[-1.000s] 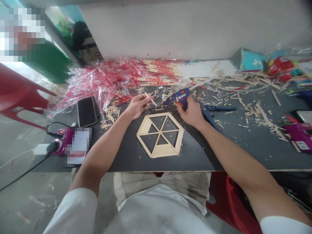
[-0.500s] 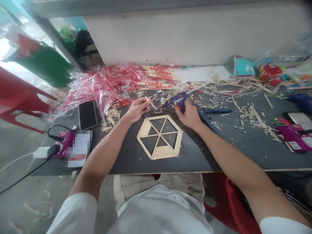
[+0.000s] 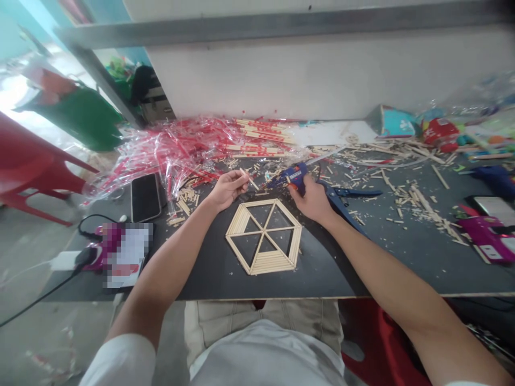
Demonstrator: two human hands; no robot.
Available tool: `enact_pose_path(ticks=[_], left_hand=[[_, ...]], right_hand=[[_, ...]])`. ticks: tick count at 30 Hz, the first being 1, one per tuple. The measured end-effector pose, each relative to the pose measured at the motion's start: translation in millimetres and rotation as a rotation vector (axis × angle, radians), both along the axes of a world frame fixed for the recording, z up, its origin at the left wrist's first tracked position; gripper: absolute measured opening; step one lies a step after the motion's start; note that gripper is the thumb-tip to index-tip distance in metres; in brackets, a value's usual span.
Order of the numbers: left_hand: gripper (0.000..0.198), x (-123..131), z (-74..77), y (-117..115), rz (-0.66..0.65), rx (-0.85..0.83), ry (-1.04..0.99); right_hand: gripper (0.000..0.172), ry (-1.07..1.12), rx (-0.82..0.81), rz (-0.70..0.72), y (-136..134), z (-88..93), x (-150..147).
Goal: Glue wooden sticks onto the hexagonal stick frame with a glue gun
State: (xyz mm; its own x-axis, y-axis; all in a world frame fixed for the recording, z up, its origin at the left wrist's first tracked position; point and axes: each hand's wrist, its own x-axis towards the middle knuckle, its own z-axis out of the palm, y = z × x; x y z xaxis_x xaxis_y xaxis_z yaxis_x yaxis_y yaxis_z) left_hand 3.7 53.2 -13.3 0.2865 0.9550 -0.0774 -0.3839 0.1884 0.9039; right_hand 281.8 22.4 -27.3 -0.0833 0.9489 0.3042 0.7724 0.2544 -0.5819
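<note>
My left hand (image 3: 228,190) pinches a short wooden stick (image 3: 250,179) between its fingertips. My right hand (image 3: 310,199) grips a blue hot glue gun (image 3: 293,175), its nozzle pointing left toward the stick, with a small gap between them. Below both hands, a hexagonal frame of wooden sticks (image 3: 267,262) lies flat on the black tabletop (image 3: 322,273), with spokes meeting at its centre. A blue-handled crimping tool (image 3: 354,192) lies just right of my right hand, partly hidden by it.
Red-printed chopsticks in plastic wrappers (image 3: 177,153) are heaped at the back. Wooden stick scraps (image 3: 418,199) litter the right side. A black phone (image 3: 145,197) and a magenta device (image 3: 110,241) with a cable sit left. A red chair (image 3: 36,161) stands beyond the table's left end.
The view has tilted upward, so the table sits lower in the picture. My hands stay nearly still, keeping hold of the stick and the glue gun.
</note>
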Motion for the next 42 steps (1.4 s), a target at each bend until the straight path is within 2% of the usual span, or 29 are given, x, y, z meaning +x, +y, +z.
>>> enact_pose_path(ticks=[16,22,27,30,32,34,35,37,40,41,42], left_hand=[[0.057,-1.2,1.0,-0.1,0.013,-0.011,0.036],[0.057,-1.0,0.7,-0.4,0.006,0.006,0.037],[0.055,-1.2,-0.6,0.8,0.006,0.004,0.041],[0.056,-1.6,-1.1,1.2,0.009,0.0,0.041],[0.056,-1.7,-1.0,0.9,0.01,-0.002,0.04],[0.058,-1.7,-0.7,0.4,0.016,-0.004,0.037],[0.058,-1.6,-0.5,0.1,0.019,-0.004,0.035],[0.058,-1.3,-0.1,-0.2,0.02,-0.001,0.032],[0.058,-1.1,0.2,-0.1,0.017,-0.006,0.028],[0.058,-1.1,0.2,0.0,0.02,-0.007,0.026],[0.058,-1.1,0.0,0.1,0.023,-0.005,0.026]], right_hand=[[0.033,-0.011,0.005,-0.009,1.3,-5.8,1.5],[0.033,0.013,0.051,-0.109,1.5,-5.2,1.3],[0.036,-0.082,0.028,-0.217,9.7,-2.0,7.8],[0.044,-0.147,0.033,-0.205,5.9,-3.6,11.8],[0.039,-0.169,0.108,-0.166,-4.3,-3.1,12.0],[0.031,-0.163,0.226,-0.104,-15.1,6.4,9.9],[0.028,-0.151,0.284,-0.065,-18.0,16.8,8.0],[0.026,-0.116,0.346,0.037,-16.1,50.1,3.1],[0.032,-0.103,0.35,0.088,-15.4,105.6,-9.1],[0.034,-0.107,0.349,0.097,-29.6,111.5,-15.5],[0.036,-0.107,0.349,0.104,-57.9,104.5,-23.6]])
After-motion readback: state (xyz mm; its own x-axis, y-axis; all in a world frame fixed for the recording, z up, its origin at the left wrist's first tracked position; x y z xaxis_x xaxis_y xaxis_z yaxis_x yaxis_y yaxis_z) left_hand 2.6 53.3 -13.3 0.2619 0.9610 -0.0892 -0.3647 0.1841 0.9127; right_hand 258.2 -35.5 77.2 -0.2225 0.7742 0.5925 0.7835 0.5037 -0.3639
